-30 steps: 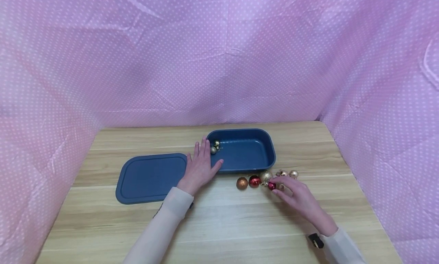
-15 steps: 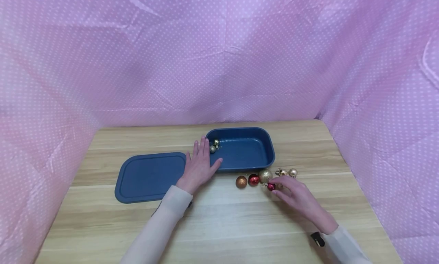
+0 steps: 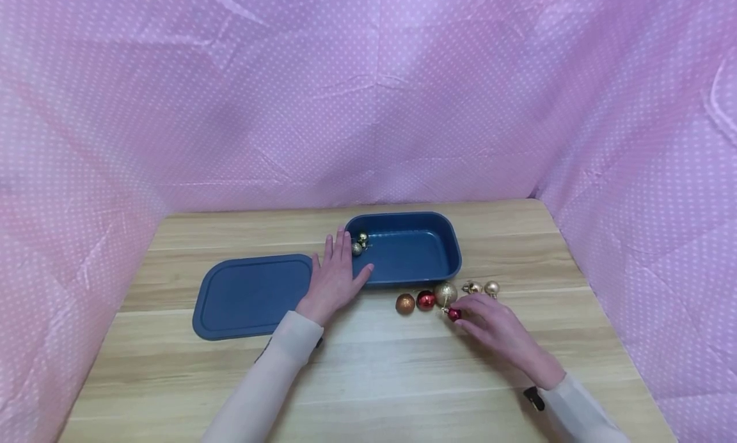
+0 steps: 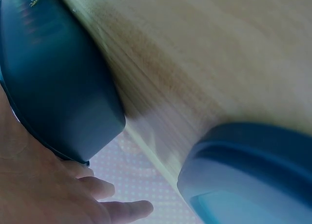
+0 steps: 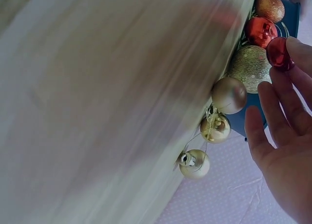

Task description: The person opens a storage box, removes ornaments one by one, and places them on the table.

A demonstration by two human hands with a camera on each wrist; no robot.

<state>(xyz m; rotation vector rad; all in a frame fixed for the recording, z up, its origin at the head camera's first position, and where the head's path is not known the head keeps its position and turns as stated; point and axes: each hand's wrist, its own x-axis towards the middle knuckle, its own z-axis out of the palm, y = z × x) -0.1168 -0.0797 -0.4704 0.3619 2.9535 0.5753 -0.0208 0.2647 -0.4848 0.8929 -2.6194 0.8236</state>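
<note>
Between thumb and fingers my right hand (image 3: 498, 331) pinches a small dark red bauble (image 5: 279, 54), in front of a larger glittery gold bauble (image 3: 446, 294). A shiny red bauble (image 3: 426, 300) and a copper bauble (image 3: 405, 304) lie to its left. Several pale gold baubles (image 5: 229, 95) sit beyond the fingers. My left hand (image 3: 332, 280) rests with straight, spread fingers on the left end of a blue box (image 3: 451, 264). Inside the box, at its left end, are small gold baubles (image 3: 357, 248), partly hidden by that hand.
A flat blue lid (image 3: 253, 297) lies on the wooden table (image 3: 368, 385) left of the box, its right edge partly behind my left hand. Pink dotted cloth (image 3: 368, 110) hangs around the back and sides of the table.
The right hand stays near the same spot, still pinching the dark red bauble, which has dropped very slightly in view. The left hand keeps its place on the box.
</note>
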